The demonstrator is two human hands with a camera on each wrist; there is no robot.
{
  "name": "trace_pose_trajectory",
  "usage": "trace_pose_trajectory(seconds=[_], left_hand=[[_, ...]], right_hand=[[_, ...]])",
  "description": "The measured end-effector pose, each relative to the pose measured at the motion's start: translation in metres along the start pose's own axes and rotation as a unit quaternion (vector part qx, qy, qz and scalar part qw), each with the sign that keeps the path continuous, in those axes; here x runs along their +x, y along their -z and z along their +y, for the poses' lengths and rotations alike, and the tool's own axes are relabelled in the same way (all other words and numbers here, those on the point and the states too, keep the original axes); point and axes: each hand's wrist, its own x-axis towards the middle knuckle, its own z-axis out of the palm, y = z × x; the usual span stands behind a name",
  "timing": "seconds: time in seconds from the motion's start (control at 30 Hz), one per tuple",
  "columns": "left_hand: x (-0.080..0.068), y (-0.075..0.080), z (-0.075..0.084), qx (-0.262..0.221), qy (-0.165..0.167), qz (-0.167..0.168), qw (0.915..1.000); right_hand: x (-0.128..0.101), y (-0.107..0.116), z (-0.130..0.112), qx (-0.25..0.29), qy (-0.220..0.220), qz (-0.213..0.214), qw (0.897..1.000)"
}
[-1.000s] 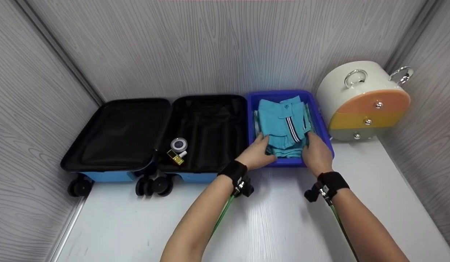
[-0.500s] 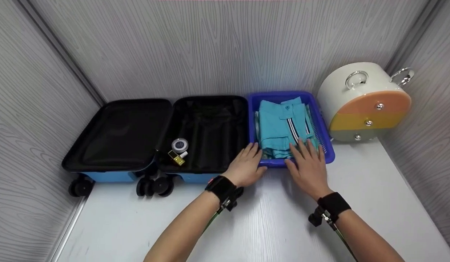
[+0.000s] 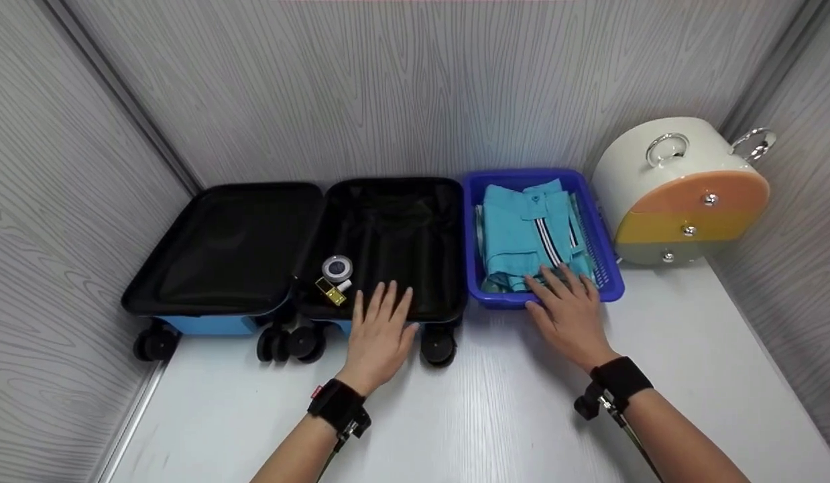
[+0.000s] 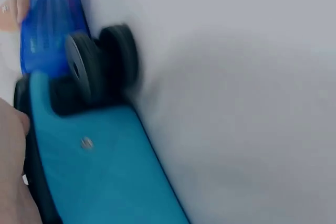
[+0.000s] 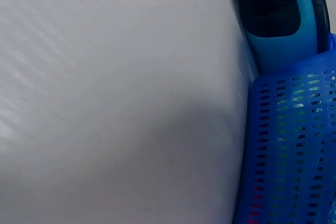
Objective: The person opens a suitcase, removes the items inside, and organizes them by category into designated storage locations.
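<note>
My left hand (image 3: 378,342) reaches over the front edge of the open suitcase (image 3: 415,268), fingers straight and holding nothing. Just beyond its fingertips, in the suitcase's right half, lie a small round tin (image 3: 337,268) and a little gold-and-white item (image 3: 332,291). In the left wrist view the suitcase's blue side (image 4: 100,156) and a wheel (image 4: 102,61) sit beside that hand. My right hand (image 3: 569,318) spreads its fingers over the front rim of the blue plastic basket (image 3: 609,288), fingertips at the lower edge of folded turquoise shorts (image 3: 515,228). More folded clothes show under the shorts.
A white drum-shaped chest (image 3: 683,181) with orange, yellow and grey-green drawers and ring handles stands right of the basket. The suitcase's other half (image 3: 227,248) lies open at left. Grey wood-grain walls (image 3: 415,87) enclose the white table (image 3: 495,416).
Both hands have come off the shorts, which lie in the basket. My left hand has moved left to the suitcase's front edge; the right has drawn back to the basket's front rim.
</note>
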Motion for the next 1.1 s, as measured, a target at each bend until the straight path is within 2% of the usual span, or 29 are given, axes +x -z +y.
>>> trace_pose_trajectory(seconds=[0.1,0.27,0.47,0.63,0.77,0.83,1.0,1.1], left_hand=[[-0.001,-0.002,-0.013,-0.001,0.016,0.017,0.9997],[-0.004,-0.006,-0.033,0.01,0.015,0.037,0.9991],[-0.014,-0.009,-0.059,0.003,0.02,0.086,0.996],[-0.02,-0.012,-0.066,0.001,0.017,0.12,0.9926],[-0.02,-0.014,-0.065,0.0,0.016,0.126,0.9919],[-0.02,-0.013,-0.065,0.001,0.018,0.12,0.9925],[-0.017,-0.011,-0.062,0.006,0.023,0.106,0.9941],[-0.016,-0.011,-0.06,0.008,0.023,0.102,0.9944]], right_hand=[[0.003,-0.001,0.002,0.001,-0.003,-0.006,1.0],[0.007,-0.004,0.004,0.006,-0.008,-0.01,1.0],[0.01,-0.001,0.005,0.001,-0.008,-0.01,1.0],[0.017,0.013,0.008,0.009,-0.007,-0.029,1.0],[0.034,0.037,0.021,0.018,-0.003,-0.002,1.0],[0.048,0.054,0.032,0.004,-0.009,0.019,1.0],[0.086,0.106,0.064,-0.044,-0.068,0.056,0.995],[0.106,0.137,0.083,-0.053,-0.108,0.06,0.991]])
